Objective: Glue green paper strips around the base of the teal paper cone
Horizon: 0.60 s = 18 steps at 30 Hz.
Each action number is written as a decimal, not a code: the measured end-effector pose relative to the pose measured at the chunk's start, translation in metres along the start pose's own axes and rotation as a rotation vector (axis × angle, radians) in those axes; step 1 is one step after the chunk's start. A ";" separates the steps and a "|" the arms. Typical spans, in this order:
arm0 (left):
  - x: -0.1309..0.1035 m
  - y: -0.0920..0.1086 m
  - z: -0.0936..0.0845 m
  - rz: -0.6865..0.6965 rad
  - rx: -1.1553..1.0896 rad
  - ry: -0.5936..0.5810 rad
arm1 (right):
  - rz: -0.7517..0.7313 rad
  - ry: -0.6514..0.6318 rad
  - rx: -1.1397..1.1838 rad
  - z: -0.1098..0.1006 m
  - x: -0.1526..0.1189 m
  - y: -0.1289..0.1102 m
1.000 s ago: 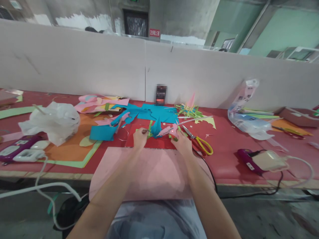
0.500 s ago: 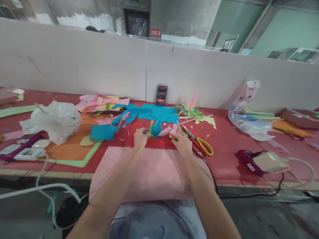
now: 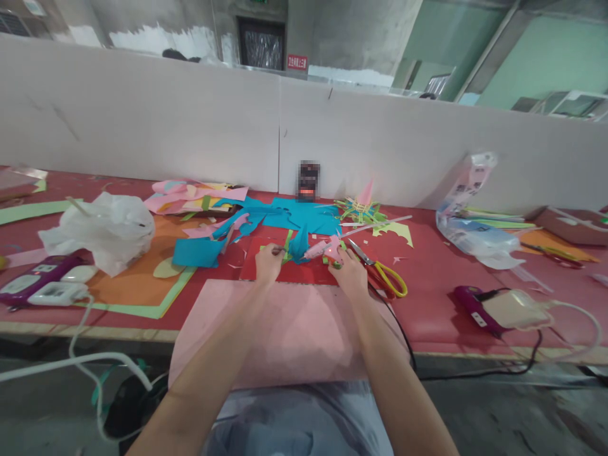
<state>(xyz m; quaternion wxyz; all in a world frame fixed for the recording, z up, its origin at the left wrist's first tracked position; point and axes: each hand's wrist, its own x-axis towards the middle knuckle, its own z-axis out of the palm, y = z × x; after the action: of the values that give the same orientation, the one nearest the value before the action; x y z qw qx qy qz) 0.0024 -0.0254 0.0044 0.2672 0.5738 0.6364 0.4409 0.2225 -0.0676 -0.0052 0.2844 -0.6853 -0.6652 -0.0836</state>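
My left hand is closed in a pinch at a thin green paper strip, beside a folded blue paper shape. That shape stands upright on a red sheet. My right hand is wrapped round a pink glue gun, its nozzle aimed left at the blue shape's lower part; whether they touch I cannot tell. A long clear glue stick sticks out behind the gun. Yellow-handled scissors lie just right of my right hand.
Blue paper scraps and a pink-and-green paper piece lie behind. Plastic bags sit left and right. Purple power strips with cables stand at both sides. A white partition closes off the back.
The glue gun has shifted slightly right, its nozzle a little further from the blue shape's left side. My left hand has hardly moved.
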 end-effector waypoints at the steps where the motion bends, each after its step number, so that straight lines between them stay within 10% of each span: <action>1: 0.000 0.000 0.000 -0.001 0.002 -0.002 | -0.015 0.008 -0.005 0.001 0.000 0.001; 18: 0.000 0.001 0.000 -0.012 0.008 -0.011 | -0.076 0.060 0.076 0.008 0.001 0.003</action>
<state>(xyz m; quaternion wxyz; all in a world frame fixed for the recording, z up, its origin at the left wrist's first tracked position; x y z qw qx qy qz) 0.0025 -0.0260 0.0050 0.2711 0.5732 0.6403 0.4336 0.2230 -0.0622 -0.0118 0.3269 -0.6454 -0.6845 -0.0895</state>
